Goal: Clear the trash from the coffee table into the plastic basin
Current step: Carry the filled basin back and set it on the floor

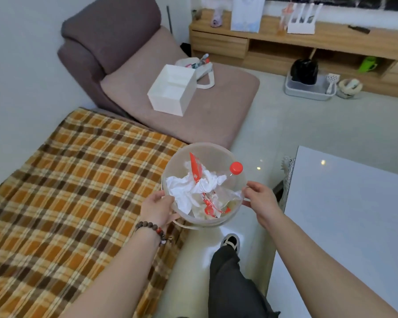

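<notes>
I hold a round translucent plastic basin point(213, 151) in the air between the sofa and the coffee table. My left hand point(157, 208) grips its left rim and my right hand point(261, 199) grips its right rim. Inside lie crumpled white tissue point(184, 191), a red wrapper point(195, 168), clear plastic film and a clear bottle with a red cap point(236, 168). The white glossy coffee table point(349, 203) stands at the right, and the part of its top that I can see is bare.
A sofa with an orange plaid blanket point(67, 191) lies at the left. On the mauve chaise point(193, 111) sit a white box point(172, 90) and a white bag. Farther off stand a wooden TV cabinet point(308, 42) and a grey tray point(308, 88) on the floor. My leg and shoe point(231, 242) are below the basin.
</notes>
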The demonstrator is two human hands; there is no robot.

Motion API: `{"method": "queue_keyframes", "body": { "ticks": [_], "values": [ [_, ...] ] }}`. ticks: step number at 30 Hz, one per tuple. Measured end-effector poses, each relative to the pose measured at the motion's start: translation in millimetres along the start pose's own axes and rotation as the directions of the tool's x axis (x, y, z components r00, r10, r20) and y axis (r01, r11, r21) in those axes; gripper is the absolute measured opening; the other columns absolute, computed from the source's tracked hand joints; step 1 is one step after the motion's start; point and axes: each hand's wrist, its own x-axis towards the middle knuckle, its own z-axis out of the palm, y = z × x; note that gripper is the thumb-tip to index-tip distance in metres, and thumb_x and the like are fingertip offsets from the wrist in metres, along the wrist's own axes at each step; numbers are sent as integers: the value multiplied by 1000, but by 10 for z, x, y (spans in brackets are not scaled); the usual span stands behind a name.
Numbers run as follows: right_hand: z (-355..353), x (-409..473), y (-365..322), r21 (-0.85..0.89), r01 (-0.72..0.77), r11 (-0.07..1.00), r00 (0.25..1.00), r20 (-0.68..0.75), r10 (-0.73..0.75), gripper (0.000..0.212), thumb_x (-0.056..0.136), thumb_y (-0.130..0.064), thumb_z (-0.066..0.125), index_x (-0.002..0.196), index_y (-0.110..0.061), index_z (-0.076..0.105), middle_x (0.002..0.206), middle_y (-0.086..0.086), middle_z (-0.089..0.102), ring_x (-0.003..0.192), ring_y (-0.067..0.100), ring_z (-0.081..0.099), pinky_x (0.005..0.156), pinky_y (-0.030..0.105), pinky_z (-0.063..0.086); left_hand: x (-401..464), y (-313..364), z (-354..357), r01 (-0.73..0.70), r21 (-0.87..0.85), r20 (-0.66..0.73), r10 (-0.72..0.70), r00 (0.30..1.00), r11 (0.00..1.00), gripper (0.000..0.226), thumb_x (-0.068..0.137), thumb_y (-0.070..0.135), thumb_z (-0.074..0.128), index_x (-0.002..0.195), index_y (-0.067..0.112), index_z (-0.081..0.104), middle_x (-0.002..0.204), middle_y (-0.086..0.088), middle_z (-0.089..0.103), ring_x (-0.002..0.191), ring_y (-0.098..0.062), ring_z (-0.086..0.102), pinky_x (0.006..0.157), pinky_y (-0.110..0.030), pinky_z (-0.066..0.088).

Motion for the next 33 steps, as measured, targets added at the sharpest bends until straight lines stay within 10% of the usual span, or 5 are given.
{"method": "queue_keyframes", "body": {
  "ticks": [15, 26, 33],
  "values": [
    [-1269, 2105, -1506, 30, -1, 1000, 967, -253, 9, 28, 87, -3, 50, 107, -6, 69, 101, 21, 69, 88, 26, 65, 82, 40, 59, 1176, 1442, 2817, 19, 98, 201, -38, 979, 995, 27, 86, 7, 64, 113, 9, 59, 111, -15, 67, 91, -28, 70, 71, -45, 61],
    [-1723, 4311, -2548, 31, -2, 1000, 956, -294, 11, 22, 88, -3, 50, 94, -12, 69, 91, 7, 71, 82, 22, 67, 72, 33, 58, 2599, 2446, 4848, 2, 173, 224, -41, 974, 985, 24, 82, 6, 65, 103, 17, 61, 91, -3, 65, 73, -16, 65, 51, -31, 58],
    [-2120, 5610, -3505, -4, -15, 1000, 946, -323, 13, 25, 87, -1, 49, 92, -9, 72, 88, 14, 70, 78, 24, 65, 71, 33, 59, 3181, 3320, 6184, -2, 205, 227, -46, 973, 979, 34, 83, 6, 63, 116, 9, 59, 87, -6, 60, 69, -20, 60, 75, -51, 59]
  ]
}}
